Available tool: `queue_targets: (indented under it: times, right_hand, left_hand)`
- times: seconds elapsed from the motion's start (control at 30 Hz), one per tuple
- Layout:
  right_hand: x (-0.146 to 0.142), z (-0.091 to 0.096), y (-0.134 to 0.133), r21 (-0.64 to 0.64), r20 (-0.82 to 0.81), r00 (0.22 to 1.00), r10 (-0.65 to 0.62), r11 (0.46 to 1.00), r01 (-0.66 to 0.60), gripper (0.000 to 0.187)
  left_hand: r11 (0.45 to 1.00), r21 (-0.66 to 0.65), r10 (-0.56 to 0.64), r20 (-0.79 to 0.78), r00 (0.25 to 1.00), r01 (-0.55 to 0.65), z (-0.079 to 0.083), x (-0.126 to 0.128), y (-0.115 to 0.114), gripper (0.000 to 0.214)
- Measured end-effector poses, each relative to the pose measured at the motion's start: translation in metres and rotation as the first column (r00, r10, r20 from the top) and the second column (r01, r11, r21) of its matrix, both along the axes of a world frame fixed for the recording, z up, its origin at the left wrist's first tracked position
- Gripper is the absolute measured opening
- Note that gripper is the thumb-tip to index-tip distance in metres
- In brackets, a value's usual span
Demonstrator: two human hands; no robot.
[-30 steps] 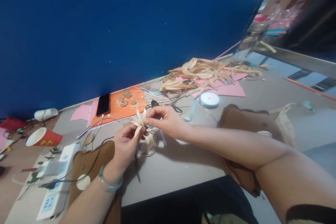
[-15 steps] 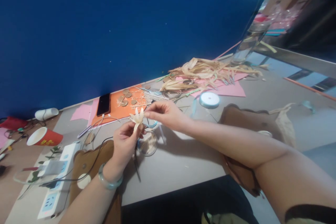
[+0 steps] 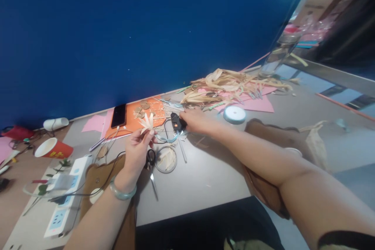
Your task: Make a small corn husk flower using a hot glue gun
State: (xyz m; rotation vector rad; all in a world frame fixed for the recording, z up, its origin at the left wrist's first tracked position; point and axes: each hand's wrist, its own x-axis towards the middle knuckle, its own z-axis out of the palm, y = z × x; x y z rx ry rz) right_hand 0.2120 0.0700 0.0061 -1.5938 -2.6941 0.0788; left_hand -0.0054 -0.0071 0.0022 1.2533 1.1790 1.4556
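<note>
My left hand (image 3: 136, 152) pinches a small pale straw flower (image 3: 146, 123) and holds it up above the grey table (image 3: 202, 179). My right hand (image 3: 195, 120) reaches out to the far side and closes on a black glue gun (image 3: 176, 122) that lies on the table. Scissors (image 3: 151, 164) lie just right of my left hand. Beside them stands a round clear dish (image 3: 166, 159) with straw bits in it.
An orange sheet (image 3: 133, 123) carries a black phone (image 3: 118, 115) and brown discs. Dried husks (image 3: 231, 84) pile on pink paper at the back. A ribbon spool (image 3: 234, 114), a red paper cup (image 3: 52, 149), a white power strip (image 3: 64, 203) and brown fabric (image 3: 272, 133) lie around.
My right hand has let go of the flower and moved away to the black glue gun. My left hand has shifted slightly left, with the flower in it.
</note>
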Motion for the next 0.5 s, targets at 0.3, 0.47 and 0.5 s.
queue_targets:
  times: [0.3, 0.47, 0.5]
  right_hand:
    - [0.003, 0.002, 0.000, 0.061, -0.185, 0.981, -0.061, 0.995, 0.074, 0.030]
    - [0.005, 0.025, -0.010, 0.004, -0.712, 0.697, -0.085, 0.992, 0.126, 0.016]
    - [0.004, 0.028, -0.013, -0.010, -0.781, 0.621, -0.065, 0.996, 0.092, 0.015]
  left_hand:
    - [1.000, -0.012, 0.025, 0.093, 0.995, -0.024, 0.003, 0.000, 0.004, 0.020]
    - [1.000, -0.008, 0.030, 0.099, 0.995, -0.029, 0.007, 0.000, 0.003, 0.020]
    - [0.999, -0.004, 0.032, 0.095, 0.995, -0.032, 0.008, 0.000, 0.003, 0.020]
